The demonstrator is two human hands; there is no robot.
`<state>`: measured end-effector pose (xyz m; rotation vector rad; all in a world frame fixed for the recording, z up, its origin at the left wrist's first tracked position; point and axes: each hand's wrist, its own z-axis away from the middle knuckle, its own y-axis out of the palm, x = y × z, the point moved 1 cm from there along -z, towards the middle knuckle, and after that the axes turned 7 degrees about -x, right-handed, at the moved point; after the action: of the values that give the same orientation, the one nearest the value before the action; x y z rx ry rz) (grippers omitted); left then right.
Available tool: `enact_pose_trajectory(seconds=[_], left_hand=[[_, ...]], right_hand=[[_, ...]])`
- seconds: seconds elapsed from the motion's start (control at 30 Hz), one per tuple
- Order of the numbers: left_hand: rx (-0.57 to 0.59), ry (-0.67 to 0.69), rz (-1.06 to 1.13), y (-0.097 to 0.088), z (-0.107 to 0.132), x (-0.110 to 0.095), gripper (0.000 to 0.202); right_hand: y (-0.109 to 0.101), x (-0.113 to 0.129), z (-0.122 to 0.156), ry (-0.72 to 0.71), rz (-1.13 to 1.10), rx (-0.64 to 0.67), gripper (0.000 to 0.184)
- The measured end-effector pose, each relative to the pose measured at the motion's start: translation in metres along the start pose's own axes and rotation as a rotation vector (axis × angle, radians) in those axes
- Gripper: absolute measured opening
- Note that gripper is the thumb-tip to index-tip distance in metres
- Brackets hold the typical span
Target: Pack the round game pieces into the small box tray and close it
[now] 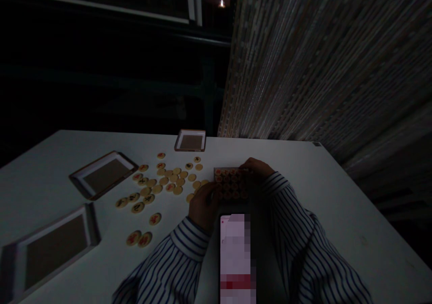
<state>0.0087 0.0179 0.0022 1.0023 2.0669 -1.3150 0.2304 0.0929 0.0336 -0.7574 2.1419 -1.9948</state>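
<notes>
Left hand (201, 206), right hand (258, 168) at disc tray (227, 168) edges | grip unclear | tabletop (324, 182) stretches rightward to edge

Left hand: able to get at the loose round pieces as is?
Likely yes: the left hand is beside the nearest loose round pieces, and nothing visible blocks the way. It's at the packed pieces, so it may have to leave those first.

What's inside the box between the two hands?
Round pieces sit in rows inside the box. The left hand and right hand cover parts of its edges; whatever lies beneath the pieces is hidden.
</notes>
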Motion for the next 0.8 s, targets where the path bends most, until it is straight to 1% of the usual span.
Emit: enact_pose_trajectory(seconds=[0.3,0.43,0.63,0.8], left_hand=[[-0.019,0.032,0.013,0.002,0.0,0.003,0.023],[-0.023,0.028,0.003,0.001,0.0,0.002,0.023],[-0.029,0.019,0.018,0.001,0.001,0.001,0.023],[-0.024,0.018,0.028,0.001,0.0,0.003,0.023]], right_hand=[[-0.001,0.0,0.0,0.017,0.01,0.017,0.027],[-0.005,0.001,0.001,0.018,0.013,0.001,0.027],[-0.014,0.006,0.009,0.035,0.034,-0.086,0.025],[-0.012,0.01,0.027,0.005,-0.001,-0.21,0.021]])
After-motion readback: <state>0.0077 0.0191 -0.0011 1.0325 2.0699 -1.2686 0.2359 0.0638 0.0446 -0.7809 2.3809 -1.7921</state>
